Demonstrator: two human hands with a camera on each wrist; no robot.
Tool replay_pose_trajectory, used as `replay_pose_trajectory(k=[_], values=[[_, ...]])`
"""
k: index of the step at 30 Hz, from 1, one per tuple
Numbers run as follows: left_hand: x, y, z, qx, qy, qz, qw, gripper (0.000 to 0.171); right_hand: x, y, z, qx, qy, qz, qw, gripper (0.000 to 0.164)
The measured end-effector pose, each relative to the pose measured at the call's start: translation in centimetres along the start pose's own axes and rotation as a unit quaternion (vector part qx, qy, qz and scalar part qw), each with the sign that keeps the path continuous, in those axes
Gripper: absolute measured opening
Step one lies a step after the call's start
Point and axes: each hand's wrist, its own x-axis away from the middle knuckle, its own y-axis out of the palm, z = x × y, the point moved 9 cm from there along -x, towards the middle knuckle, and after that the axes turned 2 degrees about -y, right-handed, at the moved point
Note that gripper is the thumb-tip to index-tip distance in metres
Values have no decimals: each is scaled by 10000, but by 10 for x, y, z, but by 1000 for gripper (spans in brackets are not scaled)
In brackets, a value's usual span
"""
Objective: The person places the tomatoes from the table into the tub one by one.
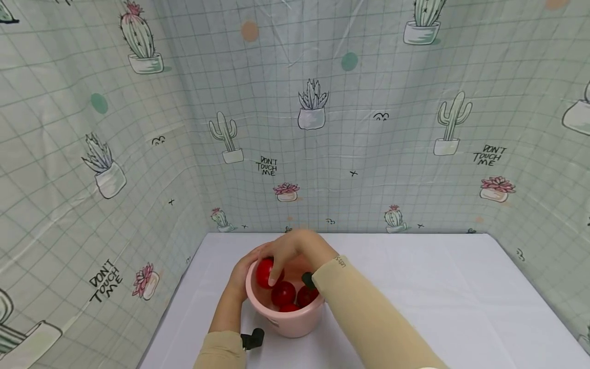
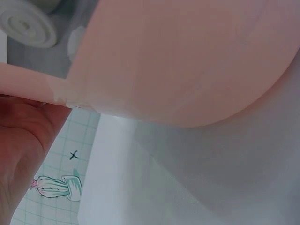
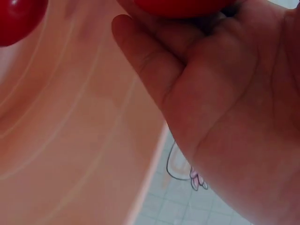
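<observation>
A pink bucket (image 1: 295, 325) stands on the white table, its opening tilted into the head view. The left hand (image 1: 239, 274) holds its left side at the rim; the fingertips are hidden there. Reaching over the far rim, the right hand (image 1: 292, 249) grips a glossy red ball (image 1: 264, 273) just inside the left wall, thumb on the near side. Lower in the bucket lie a middle red ball (image 1: 283, 293), a right one (image 1: 306, 295) and a partly covered one (image 1: 289, 308). The right wrist view has the held ball at its top edge, against the curled fingers (image 3: 145, 61).
White cloth covers the table (image 1: 415, 287), which extends to the right of the bucket. A cactus-print curtain (image 1: 350, 143) hangs behind and at both sides. Dark wrist-camera mounts show at the left wrist (image 1: 253, 338) and, over the bucket's opening, at the right wrist (image 1: 308, 279).
</observation>
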Motion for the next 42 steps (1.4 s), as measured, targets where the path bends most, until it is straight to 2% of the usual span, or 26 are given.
replay_pose_trajectory(k=[3,6,10,16,23,27,31,35,42], values=[[0,0,-1,20,-59,-3,10000,51,-1,4,4,-17,241,9,9997,63],[1,-1,-2,8,-146,92,9998,49,-1,9,9,-308,385,-60,9988,62],[2,-3,-3,-69,-204,236,9995,47,-3,16,10,-344,84,-235,9991,55],[2,-1,-3,-2,-231,186,9996,51,-7,19,10,-281,-293,-347,9986,50],[2,-1,-3,-97,-248,239,9994,49,1,18,10,-536,-288,-410,9973,50],[3,-2,-3,-110,-252,289,9992,50,15,6,6,-147,-304,-173,9993,50],[3,-1,-3,-50,-219,250,9994,50,35,-10,2,188,-640,8,9978,56],[3,-4,-2,-132,-231,359,9990,49,58,-21,7,0,-1022,121,9947,60],[4,-4,-2,-126,-261,385,9988,49,100,-27,43,-497,-1094,753,9899,57]])
